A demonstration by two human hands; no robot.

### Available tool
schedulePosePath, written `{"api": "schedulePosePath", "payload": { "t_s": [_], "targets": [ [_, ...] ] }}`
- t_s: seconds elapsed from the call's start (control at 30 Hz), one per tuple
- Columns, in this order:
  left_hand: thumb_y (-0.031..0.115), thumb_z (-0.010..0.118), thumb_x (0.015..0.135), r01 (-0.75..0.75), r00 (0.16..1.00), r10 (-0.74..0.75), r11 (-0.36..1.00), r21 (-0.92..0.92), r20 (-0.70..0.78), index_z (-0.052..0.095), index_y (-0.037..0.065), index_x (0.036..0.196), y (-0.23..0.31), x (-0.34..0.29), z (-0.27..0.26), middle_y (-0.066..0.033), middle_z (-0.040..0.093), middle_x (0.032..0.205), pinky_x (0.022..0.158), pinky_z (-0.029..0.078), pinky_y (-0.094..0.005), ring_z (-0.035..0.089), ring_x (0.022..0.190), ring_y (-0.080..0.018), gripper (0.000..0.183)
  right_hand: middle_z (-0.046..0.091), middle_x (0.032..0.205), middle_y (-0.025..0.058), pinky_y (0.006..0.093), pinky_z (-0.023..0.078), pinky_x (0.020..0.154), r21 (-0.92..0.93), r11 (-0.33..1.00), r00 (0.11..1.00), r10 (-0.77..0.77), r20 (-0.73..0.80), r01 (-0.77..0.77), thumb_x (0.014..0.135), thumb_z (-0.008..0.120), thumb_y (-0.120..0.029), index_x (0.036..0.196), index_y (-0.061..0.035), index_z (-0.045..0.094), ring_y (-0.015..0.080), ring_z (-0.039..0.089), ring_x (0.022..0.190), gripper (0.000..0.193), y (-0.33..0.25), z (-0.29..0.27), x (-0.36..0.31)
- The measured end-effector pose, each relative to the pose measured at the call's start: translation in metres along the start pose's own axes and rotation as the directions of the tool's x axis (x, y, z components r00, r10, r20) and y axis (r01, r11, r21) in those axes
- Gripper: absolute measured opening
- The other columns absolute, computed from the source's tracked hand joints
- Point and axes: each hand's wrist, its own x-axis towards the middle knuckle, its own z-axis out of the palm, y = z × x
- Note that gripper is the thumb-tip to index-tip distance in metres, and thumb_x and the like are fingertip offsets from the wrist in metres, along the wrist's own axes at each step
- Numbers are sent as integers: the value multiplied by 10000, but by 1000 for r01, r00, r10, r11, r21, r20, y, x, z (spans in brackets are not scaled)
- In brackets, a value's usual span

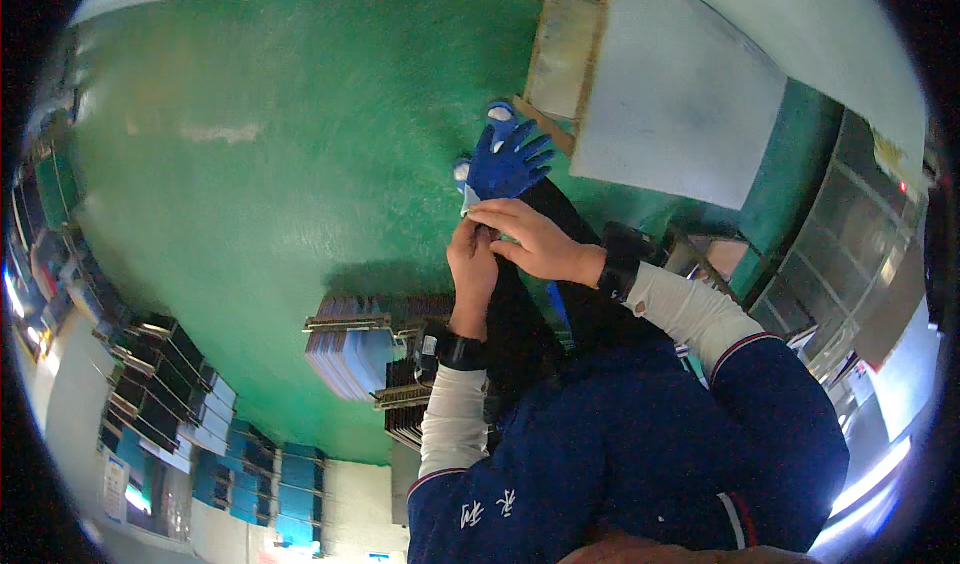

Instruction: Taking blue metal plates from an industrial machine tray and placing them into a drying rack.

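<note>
A blue work glove (pixel 505 167) with a pale cuff hangs out in front of me, its fingers spread and pointing away. My left hand (pixel 472 272) is closed on the cuff end of the glove. From the right, my right hand (pixel 540 242) meets it, fingers pinched together at the same cuff and touching the left fingertips. Exactly how the fingers grip the cuff is hidden between the hands. Both hands are bare, with a black band on each wrist and white sleeves on the forearms.
Beyond the glove lies a green floor (pixel 250 164). A large pale board (pixel 680 84) on a wooden frame stands at the far right. Racks of upright panels (pixel 350 349) stand left of my legs, and more racked dark and blue panels (pixel 160 384) line the lower left.
</note>
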Motion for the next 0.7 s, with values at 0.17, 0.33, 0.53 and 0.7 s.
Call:
{"api": "schedulePosePath", "payload": {
  "t_s": [0.17, 0.33, 0.53, 0.7],
  "targets": [
    [8, 467, 897, -84, 984, 79, 996, 27, 163, 597, -23, 1047, -7, -36, 22, -65, 619, 862, 665, 476, -245, 577, 747, -119, 201, 560, 1175, 140, 395, 389, 968, -64, 997, 994, -49, -99, 43, 799, 600, -38, 1181, -12, 561, 301, 504, 1109, 384, -9, -8, -75],
    [-37, 410, 800, 335, 917, -133, 770, -543, 377, 545, -50, 1096, -10, -85, 40, -75, 599, 997, 757, 440, -267, 565, 859, -165, 325, 639, 963, 112, 390, 441, 834, -17, 1000, 974, -27, -224, 23, 807, 613, -88, 955, -33, 650, 296, 576, 910, 162, -6, 8, -146],
    [29, 430, 846, 474, 860, -223, 682, -558, 458, 489, -36, 1165, -27, -132, 68, -107, 584, 1079, 859, 438, -323, 562, 984, -206, 331, 625, 744, 151, 459, 452, 686, -62, 993, 923, 68, -379, -98, 781, 578, -222, 703, -37, 644, 345, 598, 768, 210, 0, 18, -208],
    [86, 484, 909, 470, 856, -300, 791, -392, 422, 510, -1, 1102, -21, -136, 141, -103, 598, 1036, 749, 487, -323, 593, 910, -205, 214, 590, 716, 178, 485, 435, 653, -150, 989, 941, -64, -331, 14, 780, 568, -204, 661, -10, 585, 382, 557, 731, 228, 12, -25, -251]
  ]
}}
